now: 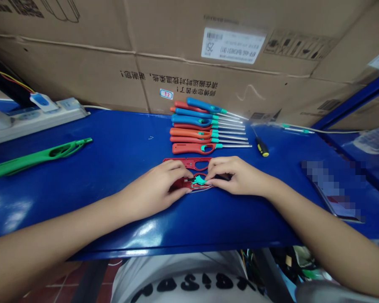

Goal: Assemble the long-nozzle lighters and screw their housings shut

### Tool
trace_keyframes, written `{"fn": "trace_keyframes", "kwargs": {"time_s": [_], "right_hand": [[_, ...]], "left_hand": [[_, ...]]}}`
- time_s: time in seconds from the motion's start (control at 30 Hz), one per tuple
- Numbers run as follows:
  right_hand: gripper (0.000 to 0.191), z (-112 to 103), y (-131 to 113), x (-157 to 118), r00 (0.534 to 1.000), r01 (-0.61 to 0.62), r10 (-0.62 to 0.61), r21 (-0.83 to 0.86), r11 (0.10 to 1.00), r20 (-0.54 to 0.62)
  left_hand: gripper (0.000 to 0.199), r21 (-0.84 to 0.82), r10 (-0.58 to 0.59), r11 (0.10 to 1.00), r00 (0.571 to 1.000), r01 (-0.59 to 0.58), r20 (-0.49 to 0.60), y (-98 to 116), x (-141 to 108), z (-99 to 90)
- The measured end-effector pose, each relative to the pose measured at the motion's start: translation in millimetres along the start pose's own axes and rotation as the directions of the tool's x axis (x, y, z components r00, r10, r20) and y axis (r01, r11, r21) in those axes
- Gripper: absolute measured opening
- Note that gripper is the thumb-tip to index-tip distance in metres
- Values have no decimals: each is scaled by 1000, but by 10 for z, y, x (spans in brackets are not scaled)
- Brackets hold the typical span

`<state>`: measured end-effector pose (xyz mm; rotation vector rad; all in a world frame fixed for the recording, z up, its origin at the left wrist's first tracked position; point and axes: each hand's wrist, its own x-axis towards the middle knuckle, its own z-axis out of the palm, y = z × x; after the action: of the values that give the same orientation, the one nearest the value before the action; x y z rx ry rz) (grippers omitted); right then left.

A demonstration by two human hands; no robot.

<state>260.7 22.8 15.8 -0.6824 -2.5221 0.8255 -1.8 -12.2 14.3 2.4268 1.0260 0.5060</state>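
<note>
A red lighter casing (188, 163) lies open near the front edge of the blue worktop (113, 223), with a teal piece (199, 181) at its middle. The left hand (154, 189) and right hand (236, 179) hide much of it, fingers (216, 166) curled and pinching inward. A row of lighters (208, 126) lies just beyond; a green lighter casing (39, 158) lies well left.

Cardboard carton (240, 94) — upside-down Chinese print, "师傅您辛苦了"; small sticker (166, 94) "37"; white label (233, 45) — "25".
</note>
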Motion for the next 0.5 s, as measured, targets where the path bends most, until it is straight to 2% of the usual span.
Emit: {"fn": "trace_keyframes", "kwargs": {"time_s": [0.27,0.5], "right_hand": [[15,78,-32,-3,997,73,-75,-80,994,-28],[17,88,-90,2,996,79,-83,-103,992,-39]], "left_hand": [[23,-82,-92,992,996,90,-17,-26,23,17],[18,-108,-106,989,994,105,-2,1,26,3]]}}
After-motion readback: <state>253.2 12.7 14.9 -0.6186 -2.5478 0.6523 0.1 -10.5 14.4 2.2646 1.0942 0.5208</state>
